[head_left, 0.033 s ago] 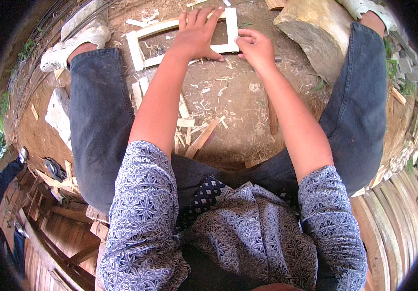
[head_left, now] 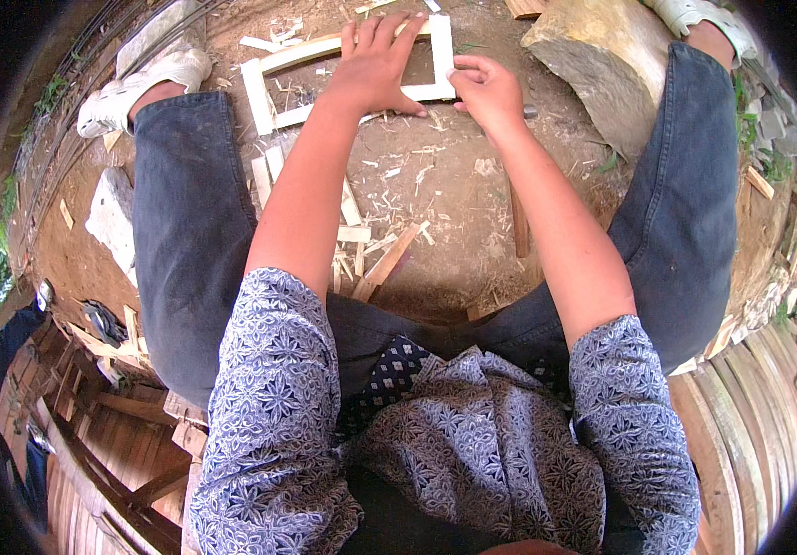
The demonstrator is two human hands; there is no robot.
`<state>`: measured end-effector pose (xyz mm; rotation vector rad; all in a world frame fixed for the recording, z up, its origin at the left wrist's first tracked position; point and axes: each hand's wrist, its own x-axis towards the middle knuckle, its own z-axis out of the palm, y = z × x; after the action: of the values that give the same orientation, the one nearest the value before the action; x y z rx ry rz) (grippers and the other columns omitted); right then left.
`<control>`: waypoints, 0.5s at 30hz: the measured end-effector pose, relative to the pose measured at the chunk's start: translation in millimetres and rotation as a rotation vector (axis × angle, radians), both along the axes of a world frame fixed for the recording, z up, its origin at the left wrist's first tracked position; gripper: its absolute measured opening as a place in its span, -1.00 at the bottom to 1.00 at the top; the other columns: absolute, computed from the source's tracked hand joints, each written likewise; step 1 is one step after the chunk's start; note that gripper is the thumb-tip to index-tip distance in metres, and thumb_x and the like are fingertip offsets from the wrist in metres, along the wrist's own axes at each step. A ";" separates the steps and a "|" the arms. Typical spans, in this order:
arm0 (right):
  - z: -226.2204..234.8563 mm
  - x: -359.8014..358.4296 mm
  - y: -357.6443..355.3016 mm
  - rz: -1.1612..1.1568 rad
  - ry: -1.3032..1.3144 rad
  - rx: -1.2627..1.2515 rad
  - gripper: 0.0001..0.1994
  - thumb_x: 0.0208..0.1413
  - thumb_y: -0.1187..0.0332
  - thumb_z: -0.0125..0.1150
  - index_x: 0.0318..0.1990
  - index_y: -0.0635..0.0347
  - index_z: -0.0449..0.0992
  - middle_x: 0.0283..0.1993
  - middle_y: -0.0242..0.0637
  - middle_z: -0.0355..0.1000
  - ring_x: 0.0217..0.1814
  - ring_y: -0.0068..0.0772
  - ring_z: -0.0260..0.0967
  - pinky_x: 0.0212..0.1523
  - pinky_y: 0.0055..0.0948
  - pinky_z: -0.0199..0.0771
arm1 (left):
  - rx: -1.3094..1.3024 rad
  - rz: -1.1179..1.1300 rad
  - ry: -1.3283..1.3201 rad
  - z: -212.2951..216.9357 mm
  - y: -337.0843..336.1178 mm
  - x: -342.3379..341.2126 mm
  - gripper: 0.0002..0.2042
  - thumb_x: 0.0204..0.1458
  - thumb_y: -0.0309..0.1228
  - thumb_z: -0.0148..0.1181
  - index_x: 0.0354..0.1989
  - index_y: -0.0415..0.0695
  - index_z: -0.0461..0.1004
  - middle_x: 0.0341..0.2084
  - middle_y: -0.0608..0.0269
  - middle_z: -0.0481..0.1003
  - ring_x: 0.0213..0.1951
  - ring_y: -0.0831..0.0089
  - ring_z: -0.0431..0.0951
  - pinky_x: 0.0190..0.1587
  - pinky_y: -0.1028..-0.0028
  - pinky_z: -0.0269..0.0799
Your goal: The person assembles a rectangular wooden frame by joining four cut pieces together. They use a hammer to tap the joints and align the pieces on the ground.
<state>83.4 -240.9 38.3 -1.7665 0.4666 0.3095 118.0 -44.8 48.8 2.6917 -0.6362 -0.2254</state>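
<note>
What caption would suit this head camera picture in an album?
Seated on bare earth, left hand pressing flat on a pale wooden frame, right hand pinching its corner.

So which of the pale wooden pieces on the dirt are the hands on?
The pale rectangular wooden frame: left hand flat on it, right hand pinching its corner; loose slats lie untouched.

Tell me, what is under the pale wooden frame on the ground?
The wooden frame lies on bare dirt ground strewn with wood chips. The left hand presses flat on it, covering part of its opening; the right hand pinches its near right corner.
</note>
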 end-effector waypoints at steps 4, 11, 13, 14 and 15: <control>0.5 1.1 0.6 0.003 0.006 -0.010 -0.70 0.04 0.35 0.33 -0.06 0.25 0.64 -0.31 -0.24 0.65 -0.48 -0.55 0.55 -0.47 -0.51 0.58 | 0.010 -0.004 -0.015 -0.8 -0.3 -0.4 0.37 -0.59 0.12 0.66 0.52 0.19 -0.09 0.44 0.15 0.08 0.47 -0.02 0.00 0.49 -0.17 -0.26; -1.1 1.0 3.1 0.000 -0.005 -0.039 -0.68 0.02 0.36 0.35 -0.06 0.27 0.62 -0.28 -0.20 0.64 -0.46 -0.50 0.57 -0.46 -0.46 0.62 | 0.047 0.001 -0.021 -6.7 0.8 -2.1 0.37 -0.58 0.18 0.63 0.53 0.20 -0.11 0.44 0.12 0.07 0.47 -0.02 -0.01 0.49 -0.18 -0.27; 1.0 3.1 2.6 -0.003 0.031 -0.010 -0.69 0.02 0.37 0.35 -0.06 0.26 0.61 -0.27 -0.19 0.63 -0.44 -0.48 0.57 -0.46 -0.46 0.62 | 0.061 0.007 0.003 -4.1 0.2 -0.2 0.36 -0.56 0.22 0.60 0.53 0.25 -0.12 0.46 0.09 0.04 0.48 -0.05 -0.02 0.49 -0.18 -0.28; 2.0 3.7 2.5 -0.005 0.049 0.005 -0.69 0.02 0.37 0.36 -0.06 0.26 0.61 -0.27 -0.19 0.63 -0.43 -0.47 0.58 -0.46 -0.45 0.63 | 0.048 0.004 -0.009 -2.6 -0.1 -1.3 0.33 -0.53 0.24 0.58 0.53 0.28 -0.10 0.47 0.07 0.03 0.48 -0.07 -0.03 0.49 -0.18 -0.29; 2.2 4.6 1.6 -0.007 0.057 0.009 -0.69 0.02 0.38 0.36 -0.06 0.26 0.61 -0.27 -0.19 0.63 -0.42 -0.46 0.58 -0.46 -0.45 0.63 | 0.035 0.000 -0.023 2.0 -1.2 -2.3 0.30 -0.51 0.26 0.56 0.52 0.31 -0.07 0.47 0.05 0.02 0.48 -0.08 -0.04 0.49 -0.18 -0.30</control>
<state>88.0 -239.3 40.5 -1.7502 0.5120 0.3574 115.7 -45.9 50.7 2.7318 -0.6449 -0.2084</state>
